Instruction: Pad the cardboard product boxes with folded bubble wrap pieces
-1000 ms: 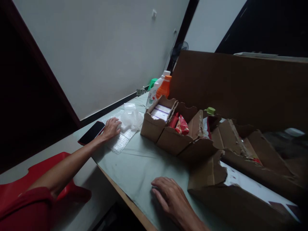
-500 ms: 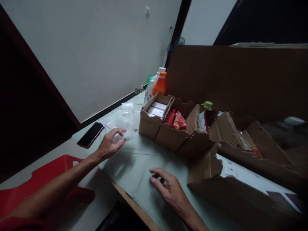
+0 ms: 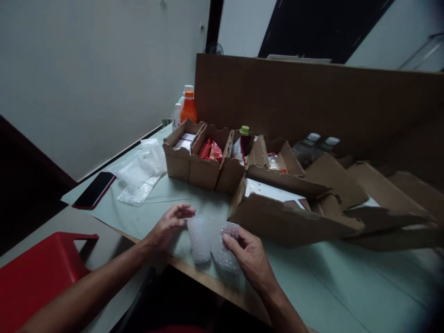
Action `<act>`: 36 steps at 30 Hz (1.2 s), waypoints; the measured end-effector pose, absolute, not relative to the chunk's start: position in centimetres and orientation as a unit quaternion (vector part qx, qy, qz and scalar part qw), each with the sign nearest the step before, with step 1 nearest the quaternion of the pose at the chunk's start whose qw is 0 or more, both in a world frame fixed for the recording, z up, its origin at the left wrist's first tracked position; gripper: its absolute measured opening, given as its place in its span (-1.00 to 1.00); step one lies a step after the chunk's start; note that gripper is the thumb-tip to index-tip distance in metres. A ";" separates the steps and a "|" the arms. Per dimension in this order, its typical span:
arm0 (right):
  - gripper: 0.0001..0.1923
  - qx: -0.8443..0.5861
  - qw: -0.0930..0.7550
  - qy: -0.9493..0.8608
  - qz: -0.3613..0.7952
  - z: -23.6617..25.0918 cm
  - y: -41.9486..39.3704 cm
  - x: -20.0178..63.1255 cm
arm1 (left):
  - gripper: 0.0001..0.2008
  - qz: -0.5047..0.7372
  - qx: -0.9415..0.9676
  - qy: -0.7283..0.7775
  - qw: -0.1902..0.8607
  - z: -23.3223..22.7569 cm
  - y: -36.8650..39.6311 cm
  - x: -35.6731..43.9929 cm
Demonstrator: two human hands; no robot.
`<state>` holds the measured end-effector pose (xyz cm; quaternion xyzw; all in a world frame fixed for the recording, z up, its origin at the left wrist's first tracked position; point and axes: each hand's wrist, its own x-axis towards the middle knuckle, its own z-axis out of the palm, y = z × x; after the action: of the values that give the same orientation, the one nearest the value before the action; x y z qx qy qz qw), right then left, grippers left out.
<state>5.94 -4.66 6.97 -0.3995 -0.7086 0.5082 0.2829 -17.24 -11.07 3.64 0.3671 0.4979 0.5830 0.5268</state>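
My right hand [image 3: 251, 252] pinches the right side of a clear bubble wrap piece [image 3: 199, 240], thumb on top and fingers behind. The piece hangs in two flaps over the table's front edge area. My left hand [image 3: 171, 222] is beside its left flap, fingers stretched out and apart, holding nothing I can see. Whether its fingertips touch the wrap cannot be told. More bubble wrap pieces [image 3: 140, 173] lie loosely heaped beyond my left hand.
A phone [image 3: 94, 189] lies at the table's left end, above a red stool [image 3: 45, 268]. Torn cardboard boxes [image 3: 204, 175] holding packets and cartons line the back. An orange bottle [image 3: 188, 108] and capped clear bottles [image 3: 308, 145] stand behind. A tall cardboard panel [image 3: 294, 97] rises there.
A bubble wrap piece has come from the heap to the table's front, and my right hand now grips it. My left hand has drawn back from the heap. The view has turned right.
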 end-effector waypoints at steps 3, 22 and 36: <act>-0.73 -0.390 0.250 -0.781 0.420 8.5 -5.4 8.0 | -0.24 0.526 0.559 0.504 0.395 6.6 -10.3 -16.0; -0.67 -0.645 0.408 -0.610 0.213 7.1 -5.9 26.8 | -0.71 0.210 0.665 0.518 0.496 5.2 -6.3 -16.0; -0.62 -0.528 0.254 -0.810 0.027 1.7 -7.3 21.7 | -0.46 0.224 0.852 0.472 0.036 2.0 -9.7 -6.5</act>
<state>21.69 -7.26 1.74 -0.5280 -0.8098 0.0275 0.2543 -6.48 -9.74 2.03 0.8519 0.4719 0.2244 0.0361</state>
